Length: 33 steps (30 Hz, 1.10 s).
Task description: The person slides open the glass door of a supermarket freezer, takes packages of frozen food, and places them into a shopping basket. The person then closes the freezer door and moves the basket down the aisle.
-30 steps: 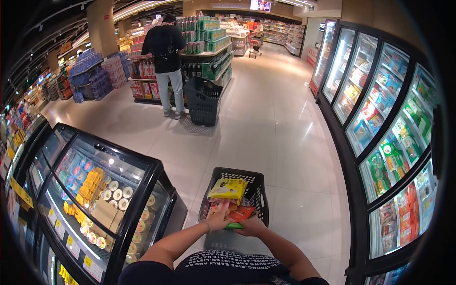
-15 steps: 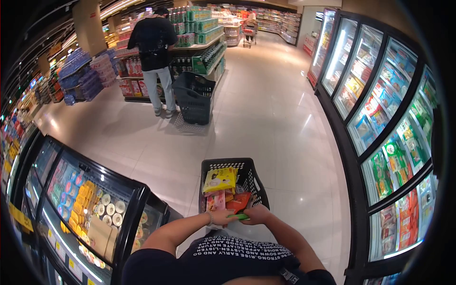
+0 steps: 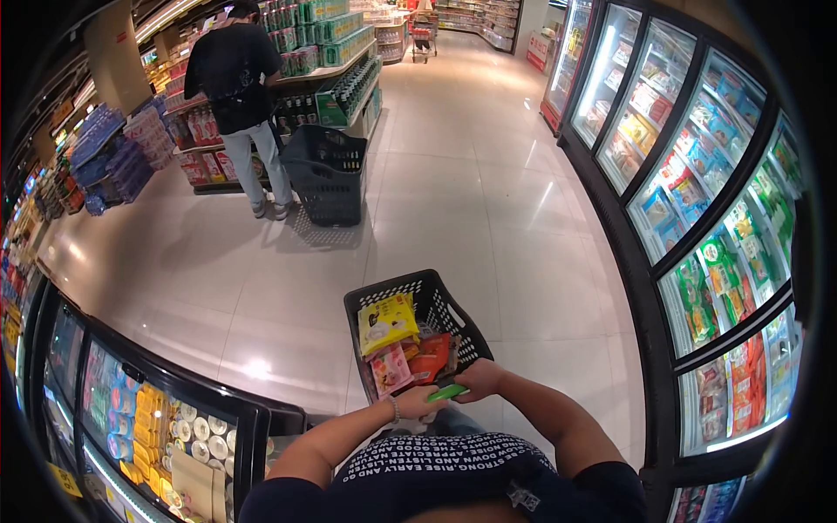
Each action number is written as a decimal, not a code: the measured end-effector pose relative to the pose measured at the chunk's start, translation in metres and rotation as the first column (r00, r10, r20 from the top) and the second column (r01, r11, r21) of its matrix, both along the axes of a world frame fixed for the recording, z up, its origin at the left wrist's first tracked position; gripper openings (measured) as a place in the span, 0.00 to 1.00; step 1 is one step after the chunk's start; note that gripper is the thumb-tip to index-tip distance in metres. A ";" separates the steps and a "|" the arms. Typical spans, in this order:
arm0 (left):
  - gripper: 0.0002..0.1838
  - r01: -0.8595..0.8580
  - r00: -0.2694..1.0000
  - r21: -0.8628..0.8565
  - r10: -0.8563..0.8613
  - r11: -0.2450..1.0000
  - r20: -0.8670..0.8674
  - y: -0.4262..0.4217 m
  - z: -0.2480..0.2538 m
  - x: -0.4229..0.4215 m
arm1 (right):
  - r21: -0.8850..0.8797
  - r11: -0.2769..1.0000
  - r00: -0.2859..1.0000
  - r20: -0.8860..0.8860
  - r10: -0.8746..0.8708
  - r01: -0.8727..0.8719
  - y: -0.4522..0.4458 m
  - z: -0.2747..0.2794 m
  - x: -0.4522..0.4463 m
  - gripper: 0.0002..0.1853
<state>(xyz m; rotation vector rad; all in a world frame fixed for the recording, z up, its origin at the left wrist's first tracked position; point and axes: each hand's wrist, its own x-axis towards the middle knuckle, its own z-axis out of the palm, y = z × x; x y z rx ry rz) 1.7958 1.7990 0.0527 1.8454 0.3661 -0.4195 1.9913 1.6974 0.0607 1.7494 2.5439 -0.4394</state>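
Observation:
A black shopping basket (image 3: 469, 329) stands in front of my body, slightly turned. My left hand (image 3: 417, 402), with a bracelet at the wrist, is closed around the left part of its green handle (image 3: 447, 392). Gripping the other end of that handle is my right hand (image 3: 479, 379). Inside the basket lie a yellow food bag (image 3: 388, 322), a pink pack (image 3: 391, 370) and a red-orange pack (image 3: 431, 358). A darker pack beside the red-orange one is partly hidden.
Glass-door freezers (image 3: 697, 227) line the right side. At lower left stands a chest freezer (image 3: 248, 427). Ahead on the left, a person in a dark shirt (image 3: 234, 74) faces a drinks shelf (image 3: 349, 109), with another dark basket (image 3: 327, 187) alongside. A tiled aisle (image 3: 453, 218) runs forward.
The view has come closer to the person and drinks shelf, which sit further left. My basket has turned slightly anticlockwise, with both hands still on its handle.

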 end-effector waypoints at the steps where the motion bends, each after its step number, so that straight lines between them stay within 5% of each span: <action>1: 0.23 -0.028 0.997 0.059 0.023 0.998 0.076 0.004 -0.010 0.003 | -0.021 1.000 1.000 0.006 0.013 -0.013 0.009 0.000 0.005 0.21; 3: 0.23 -0.094 0.972 0.177 0.052 0.980 0.230 0.015 -0.025 0.010 | 0.018 0.998 0.998 -0.025 0.060 -0.060 0.029 -0.004 0.018 0.20; 10: 0.25 -0.311 0.941 0.177 0.276 0.934 0.196 0.064 -0.030 0.052 | 0.155 0.958 0.963 -0.090 0.256 -0.240 0.117 -0.015 0.077 0.18; 15: 0.26 -0.441 0.893 0.225 0.400 0.869 0.206 0.109 -0.036 0.072 | 0.137 0.925 0.927 -0.078 0.367 -0.354 0.192 -0.011 0.101 0.19; 18: 0.26 -0.502 0.864 0.235 0.474 0.832 0.169 0.134 -0.047 0.085 | -0.053 0.932 0.931 0.048 0.361 -0.359 0.236 0.002 0.108 0.21; 33: 0.20 -0.811 0.583 0.162 0.801 0.563 0.135 0.240 -0.038 0.105 | -0.091 0.807 0.781 0.210 0.588 -0.583 0.422 0.005 0.095 0.25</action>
